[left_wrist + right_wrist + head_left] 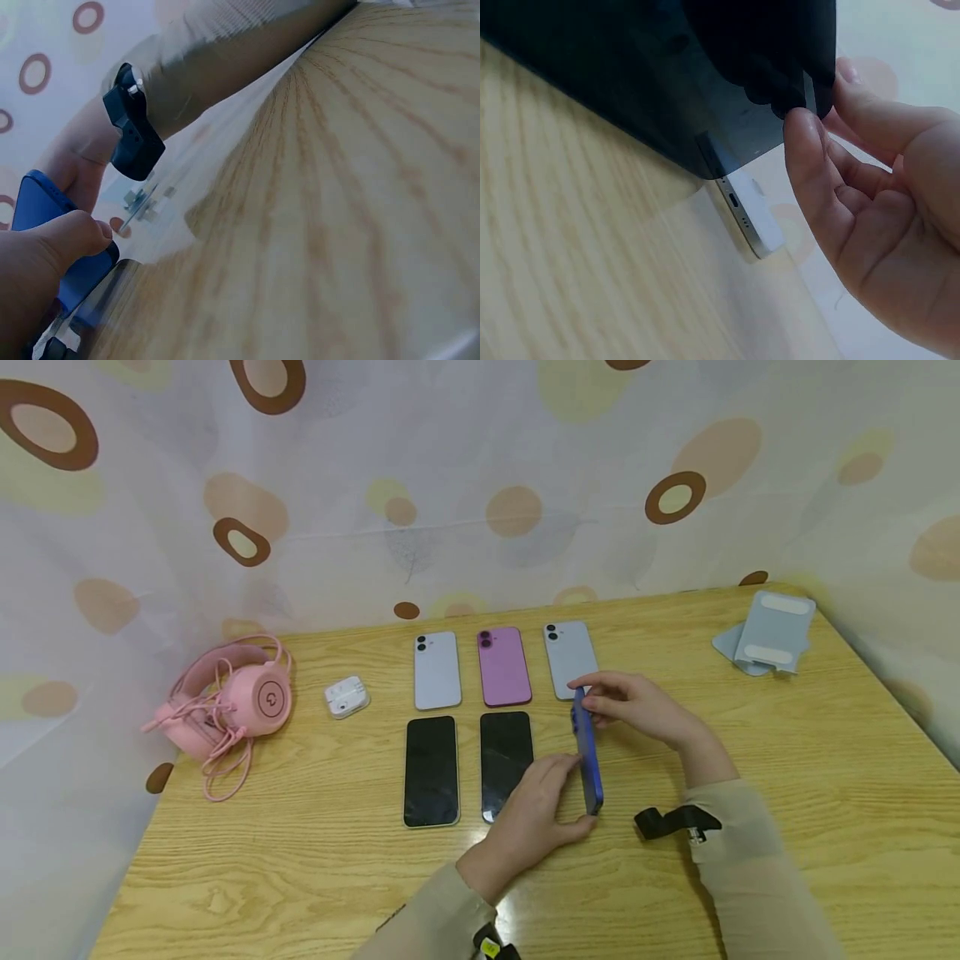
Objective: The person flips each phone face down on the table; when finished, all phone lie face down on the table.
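Note:
A blue smartphone (589, 767) stands tilted up on its long edge, held between both hands. My right hand (647, 712) pinches its far end with thumb and fingers; in the right wrist view the phone's dark, glossy screen reflects the fingers. At the near end, my left hand (531, 820) grips it, thumb at the bottom corner and fingers on the camera side. Just beyond the right fingertips lies a white phone (570, 656), back up. Left of the hands, a black-screened phone (506, 756) lies face up, partly covered by the left hand.
A pink phone (504, 667) and a pale lilac phone (438, 672) lie back up in the far row. Another phone (431, 772) lies screen up. Pink headphones (258, 697) and a boxed white earphone set (347, 697) are at left; a pale blue stand (776, 631) is far right.

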A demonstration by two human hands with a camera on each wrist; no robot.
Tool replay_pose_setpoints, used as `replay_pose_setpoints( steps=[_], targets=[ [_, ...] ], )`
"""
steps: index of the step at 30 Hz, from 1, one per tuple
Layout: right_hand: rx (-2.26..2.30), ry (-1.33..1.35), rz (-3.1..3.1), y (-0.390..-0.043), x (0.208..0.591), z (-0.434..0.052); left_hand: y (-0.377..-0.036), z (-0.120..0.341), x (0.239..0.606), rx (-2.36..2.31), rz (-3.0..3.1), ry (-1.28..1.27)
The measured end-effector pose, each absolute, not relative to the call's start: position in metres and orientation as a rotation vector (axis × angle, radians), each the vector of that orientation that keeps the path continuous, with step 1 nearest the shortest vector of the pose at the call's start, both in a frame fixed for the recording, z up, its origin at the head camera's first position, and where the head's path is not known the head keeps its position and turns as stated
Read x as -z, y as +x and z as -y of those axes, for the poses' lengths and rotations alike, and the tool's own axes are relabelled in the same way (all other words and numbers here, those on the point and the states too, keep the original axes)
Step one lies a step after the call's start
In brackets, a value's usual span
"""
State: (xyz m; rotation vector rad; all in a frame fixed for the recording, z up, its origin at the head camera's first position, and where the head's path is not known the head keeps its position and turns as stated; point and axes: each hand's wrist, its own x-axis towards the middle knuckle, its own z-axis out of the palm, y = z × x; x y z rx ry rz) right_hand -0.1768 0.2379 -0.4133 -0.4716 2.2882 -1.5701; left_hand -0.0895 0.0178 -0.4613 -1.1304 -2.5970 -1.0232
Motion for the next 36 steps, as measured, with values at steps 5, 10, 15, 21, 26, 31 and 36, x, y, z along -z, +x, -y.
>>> replay_pose_setpoints(
  steps=[5, 10, 15, 21, 26, 31, 36],
  targets=[
    [1.520, -0.477, -2.327, -0.178, 0.418, -0.237, -0.090, -0.018, 0.462, 1.070, 2.583, -1.107],
    [1.380, -0.469, -2.414, -0.179, 0.423, -0.238, -0.090, -0.018, 0.462, 1.062, 2.584, -1.109],
    [1.309, -0.532, -2.400, -0.180, 0.427, -0.238, -0.089, -0.018, 0.462, 1.069, 2.598, -1.103],
    [1.311, -0.509, -2.422, -0.180, 0.428, -0.236, -0.088, -0.019, 0.461, 1.059, 2.602, -1.079],
    [1.274, -0.508, -2.485, -0.177, 0.425, -0.234, -0.088, -0.019, 0.460, 1.081, 2.607, -1.038],
    [1.267, -0.496, -2.501, -0.176, 0.424, -0.236, -0.089, -0.019, 0.461, 1.101, 2.602, -0.987],
    [1.216, -0.507, -2.558, -0.178, 0.428, -0.240, -0.090, -0.020, 0.463, 1.107, 2.606, -0.932]
  ],
)
